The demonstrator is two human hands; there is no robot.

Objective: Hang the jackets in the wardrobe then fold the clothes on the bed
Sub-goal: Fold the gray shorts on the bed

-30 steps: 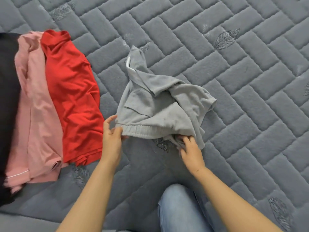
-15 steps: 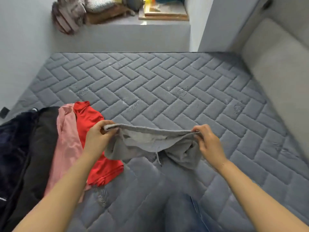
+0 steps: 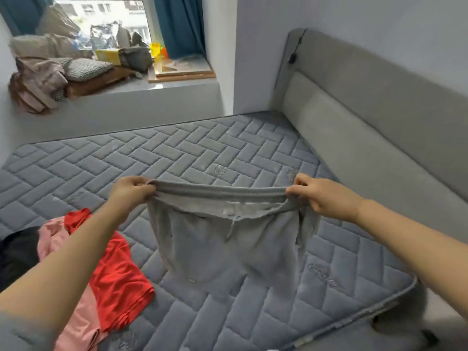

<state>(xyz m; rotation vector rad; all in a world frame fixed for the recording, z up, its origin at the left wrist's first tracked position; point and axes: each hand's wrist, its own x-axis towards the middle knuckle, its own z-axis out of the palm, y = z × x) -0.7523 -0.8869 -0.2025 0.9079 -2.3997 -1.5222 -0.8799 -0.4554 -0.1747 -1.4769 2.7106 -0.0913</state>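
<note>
Grey sweat shorts (image 3: 228,244) hang in the air above the bed, stretched wide by the waistband. My left hand (image 3: 130,191) pinches the waistband's left end and my right hand (image 3: 321,196) pinches its right end. A drawstring dangles from the middle of the waistband. The shorts' lower edge hangs just over the grey quilted mattress (image 3: 177,160). On the mattress at lower left lie a red garment (image 3: 116,274), a pink garment (image 3: 76,323) and a black garment (image 3: 15,252), partly hidden by my left forearm.
A grey padded headboard (image 3: 367,127) runs along the bed's right side. Beyond the bed a window ledge (image 3: 141,92) holds cushions, crumpled fabric and small items under a window with teal curtains. The mattress corner (image 3: 405,285) lies at lower right.
The shorts went from a crumpled heap on the mattress to being lifted and stretched out by the waistband. Both hands rose and spread apart. The view tilted up towards the window.
</note>
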